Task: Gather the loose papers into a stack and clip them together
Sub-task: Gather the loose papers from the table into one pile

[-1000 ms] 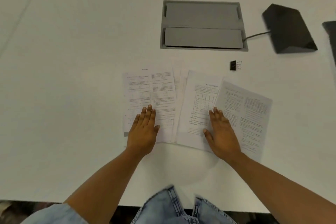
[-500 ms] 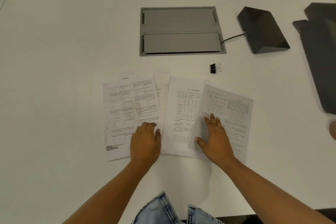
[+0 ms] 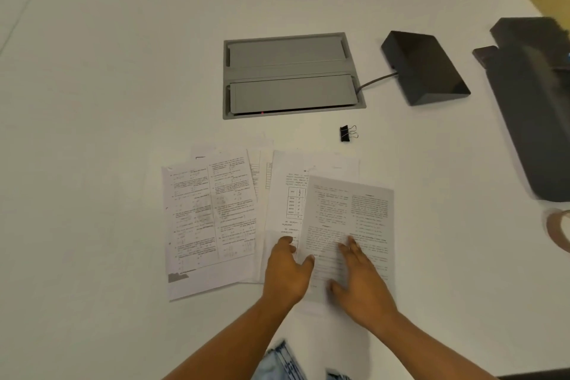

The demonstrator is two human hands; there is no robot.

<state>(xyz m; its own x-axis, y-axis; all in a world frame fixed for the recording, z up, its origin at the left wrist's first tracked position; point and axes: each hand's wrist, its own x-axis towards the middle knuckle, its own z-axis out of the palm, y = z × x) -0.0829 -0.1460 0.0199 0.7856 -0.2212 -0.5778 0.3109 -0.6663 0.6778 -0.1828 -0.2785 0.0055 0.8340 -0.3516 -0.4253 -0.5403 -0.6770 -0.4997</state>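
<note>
Several printed white papers lie fanned out on the white table. The leftmost sheet lies alone, the middle sheets overlap, and a right sheet lies on top of them. My left hand rests flat on the lower edge of the middle sheets, thumb touching the right sheet. Beside it, my right hand presses flat on the right sheet with fingers spread. Neither hand grips anything. A small black binder clip lies on the table just beyond the papers.
A grey recessed cable hatch sits in the table behind the papers. A dark wedge-shaped device with a cable stands to its right. A large dark object and a tape roll sit at the right edge.
My left hand has slid right from the left sheet onto the middle sheets. My right hand has pushed the right sheet leftward over the middle ones. The view has shifted.
</note>
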